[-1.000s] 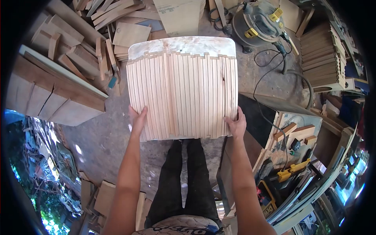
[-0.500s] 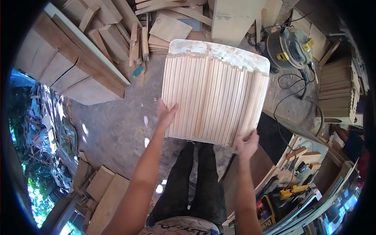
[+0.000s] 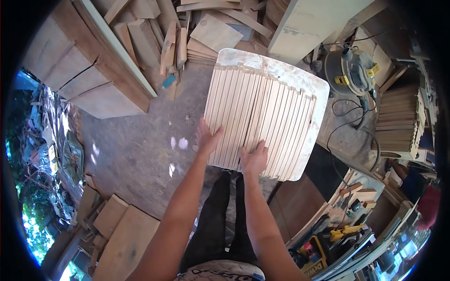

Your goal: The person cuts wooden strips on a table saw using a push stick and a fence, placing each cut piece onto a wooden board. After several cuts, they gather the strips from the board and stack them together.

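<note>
Many thin wooden slats [image 3: 281, 126] lie side by side on a white, stained board [image 3: 316, 100] with rounded corners, in front of my legs. A narrow dark gap runs between two groups of slats near the middle. My left hand [image 3: 208, 138] is wrapped round the left side of the row, thumb on top and fingers over the edge. Near the front ends, close to the gap, my right hand [image 3: 254, 159] grips some slats; its fingertips are partly hidden.
A shop vacuum [image 3: 349, 70] with a trailing hose stands at the back right, near a stack of wood pieces [image 3: 398, 119]. Wood offcuts [image 3: 145, 42] pile up at the back left beside a large wooden block [image 3: 79, 61]. Yellow tools [image 3: 344, 232] lie at lower right.
My right hand has moved left from the right edge to the middle of the row. The white board now shows along the right side, and the middle gap is plainer. The view has turned slightly.
</note>
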Available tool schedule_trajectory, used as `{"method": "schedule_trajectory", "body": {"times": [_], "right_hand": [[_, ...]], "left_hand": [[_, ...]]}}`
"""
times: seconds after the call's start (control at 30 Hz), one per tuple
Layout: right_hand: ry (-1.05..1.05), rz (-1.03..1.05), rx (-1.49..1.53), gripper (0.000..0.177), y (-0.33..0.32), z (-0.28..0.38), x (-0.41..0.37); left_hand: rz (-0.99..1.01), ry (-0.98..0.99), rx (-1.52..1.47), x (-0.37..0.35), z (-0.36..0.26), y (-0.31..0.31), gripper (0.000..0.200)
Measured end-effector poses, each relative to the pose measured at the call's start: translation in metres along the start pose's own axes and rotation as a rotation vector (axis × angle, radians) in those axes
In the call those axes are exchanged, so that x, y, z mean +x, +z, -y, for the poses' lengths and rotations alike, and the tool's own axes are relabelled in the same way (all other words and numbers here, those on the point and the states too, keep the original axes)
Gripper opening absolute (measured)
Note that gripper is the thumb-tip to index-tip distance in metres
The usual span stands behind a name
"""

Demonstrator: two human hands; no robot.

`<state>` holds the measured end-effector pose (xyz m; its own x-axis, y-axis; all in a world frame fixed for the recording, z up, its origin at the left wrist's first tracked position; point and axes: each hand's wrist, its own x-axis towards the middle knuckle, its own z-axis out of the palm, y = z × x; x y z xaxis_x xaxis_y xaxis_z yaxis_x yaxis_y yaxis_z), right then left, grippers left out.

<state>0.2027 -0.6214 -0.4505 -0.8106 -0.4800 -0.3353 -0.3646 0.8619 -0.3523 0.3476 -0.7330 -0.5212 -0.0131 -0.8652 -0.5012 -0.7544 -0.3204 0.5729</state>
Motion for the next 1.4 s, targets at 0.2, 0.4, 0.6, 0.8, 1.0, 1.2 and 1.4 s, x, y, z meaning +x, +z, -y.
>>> {"method": "schedule_trajectory", "body": {"times": [0.2, 0.4, 0.6, 0.8, 1.0, 1.2, 1.4], "right_hand": [[-0.212, -0.034, 0.018, 0.083, 0.009, -0.019, 0.000], [-0.283, 0.138, 0.148, 0.093, -0.009, -0.070, 0.023], [0.028, -0.263, -0.006, 0.105, -0.055, -0.151, 0.052], [0.038, -0.050, 0.158, 0.109, -0.072, -0.182, 0.068], [-0.014, -0.031, 0.141, 0.107, -0.072, -0.182, 0.069], [0.053, -0.008, 0.225, 0.105, -0.078, -0.190, 0.072], [0.052, -0.033, 0.097, 0.106, -0.071, -0.194, 0.072]], "left_hand": [[0.016, -0.025, -0.006, -0.005, -0.015, -0.008, 0.114], [-0.026, 0.045, 0.012, 0.000, -0.005, 0.004, 0.106], [0.029, 0.119, -0.093, 0.006, 0.000, 0.000, 0.103], [-0.029, 0.156, -0.104, 0.009, 0.003, 0.006, 0.094], [-0.015, 0.188, -0.202, 0.009, -0.002, 0.007, 0.088], [-0.011, 0.204, -0.185, 0.003, -0.013, 0.002, 0.075], [0.016, 0.201, -0.258, 0.001, -0.016, -0.001, 0.075]]}}
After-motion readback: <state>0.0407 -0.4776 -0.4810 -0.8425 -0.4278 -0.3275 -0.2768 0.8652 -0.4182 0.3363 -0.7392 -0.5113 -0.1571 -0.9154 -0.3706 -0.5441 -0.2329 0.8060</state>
